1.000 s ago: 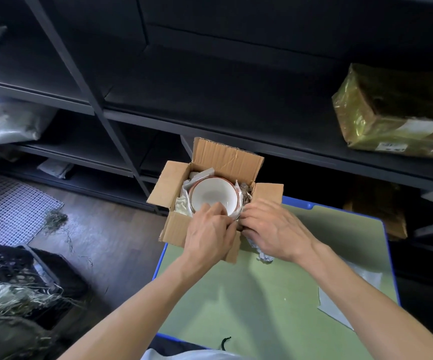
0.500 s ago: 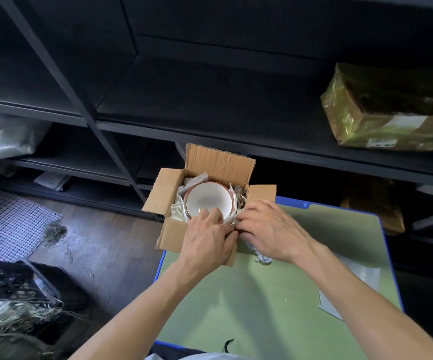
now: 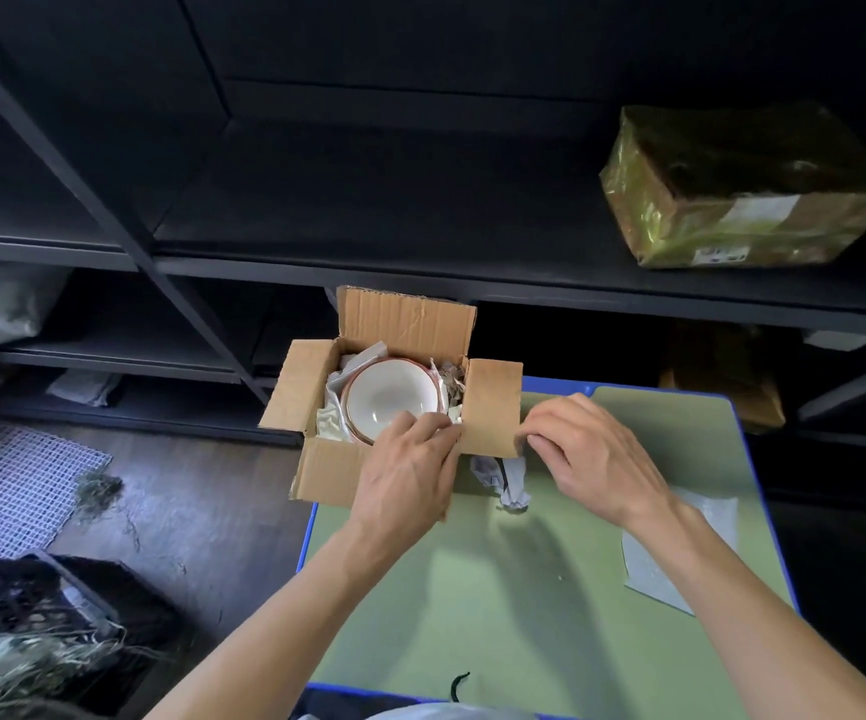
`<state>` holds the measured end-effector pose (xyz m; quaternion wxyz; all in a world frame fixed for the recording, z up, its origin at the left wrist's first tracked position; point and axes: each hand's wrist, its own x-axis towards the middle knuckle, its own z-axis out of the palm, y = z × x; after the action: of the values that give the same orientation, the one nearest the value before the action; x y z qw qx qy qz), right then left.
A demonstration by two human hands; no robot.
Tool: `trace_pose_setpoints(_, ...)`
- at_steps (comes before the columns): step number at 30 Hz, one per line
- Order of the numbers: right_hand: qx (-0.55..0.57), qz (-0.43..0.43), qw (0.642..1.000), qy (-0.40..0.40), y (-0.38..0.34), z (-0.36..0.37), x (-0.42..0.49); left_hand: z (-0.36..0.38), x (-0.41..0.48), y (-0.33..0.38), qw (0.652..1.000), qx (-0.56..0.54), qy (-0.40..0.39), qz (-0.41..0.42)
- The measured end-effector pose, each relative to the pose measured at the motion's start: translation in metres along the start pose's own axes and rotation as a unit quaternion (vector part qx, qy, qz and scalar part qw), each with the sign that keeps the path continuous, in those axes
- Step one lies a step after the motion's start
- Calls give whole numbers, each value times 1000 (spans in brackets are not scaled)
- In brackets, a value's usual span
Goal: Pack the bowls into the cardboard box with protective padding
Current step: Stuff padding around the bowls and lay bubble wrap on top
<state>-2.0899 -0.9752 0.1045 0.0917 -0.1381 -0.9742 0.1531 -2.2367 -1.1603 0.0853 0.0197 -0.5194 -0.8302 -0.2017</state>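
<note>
Hands at a cardboard box (image 3: pixel 326 472) on the green tabletop (image 3: pixel 524 589), seen from the head camera

A white bowl (image 3: pixel 386 397) sits in the box among crumpled paper padding (image 3: pixel 332 413); the left hand (image 3: pixel 410 475) reaches over the near wall, its grip closed on the bowl's near rim, thumb inside; the right hand (image 3: pixel 592 454) curls its fingers at the right flap's near corner, and whether that grip pinches anything cannot be told; a paper wad (image 3: pixel 503 478) lies just beside the box.
</note>
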Motion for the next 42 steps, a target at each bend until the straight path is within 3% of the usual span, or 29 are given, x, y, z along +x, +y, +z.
trace_pose_setpoints(9,12,32,998,-51,8,14,-18,8,14,-1,988,91,-122,-28)
trace_pose_setpoints(16,-14,71,991,-109,20,22,-23,5,1,7,999,-3,27,-16)
trace_pose_setpoints(21,-13,95,985,-141,28,29,-26,1,-8,30,998,-55,29,17)
trace_pose_setpoints(24,-2,118,982,-150,31,37,-28,6,-18,45,996,-84,-12,38)
trace_pose_setpoints(29,25,166,972,-166,40,55,-36,35,-25,59,984,-90,-147,35)
trace_pose_setpoints(34,60,229,958,-159,42,85,-37,76,-19,62,959,-29,-280,-30)
trace_pose_setpoints(42,87,315,934,-146,34,120,-11,107,-17,51,953,-1,-292,-76)
